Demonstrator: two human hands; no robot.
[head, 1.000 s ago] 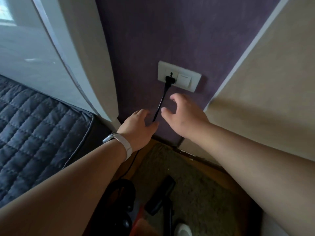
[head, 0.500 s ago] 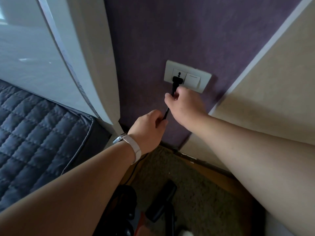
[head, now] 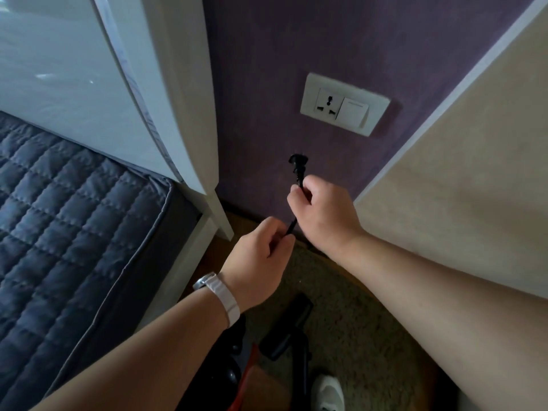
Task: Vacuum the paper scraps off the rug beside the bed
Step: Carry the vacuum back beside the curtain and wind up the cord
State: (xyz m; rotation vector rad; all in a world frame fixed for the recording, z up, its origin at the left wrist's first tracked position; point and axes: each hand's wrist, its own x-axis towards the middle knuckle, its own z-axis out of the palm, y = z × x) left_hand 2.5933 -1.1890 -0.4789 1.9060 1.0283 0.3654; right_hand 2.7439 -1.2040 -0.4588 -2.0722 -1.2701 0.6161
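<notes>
Vacuum parts point(head: 284, 330) sit dark at the bottom centre of the frame, a white shoe point(head: 327, 391) just right of them, with the tan rug point(head: 370, 336) spreading up and to the right; its visible patch shows no paper scraps. Above, in mid-frame, the left hand point(head: 261, 262), a watch point(head: 218, 295) on its wrist, pinches the black cord point(head: 291, 226) in curled fingers. Just up and right, the right hand point(head: 323, 215) grips the same cord close behind the plug point(head: 297, 166), which points upward, free in the air. Higher on the purple wall point(head: 326, 40) the socket point(head: 327, 104) stands empty beside its switch point(head: 354, 113), apart from the plug. The quilted bed point(head: 59, 218) fills the left of the frame. Whether the plug is bound for the socket or headed away cannot be told. If it is going in, the person would do well to move the right fingers onto the plug body, turn the pins to match the slots, push straight, and let the left hand feed slack so the cord does not drag.
</notes>
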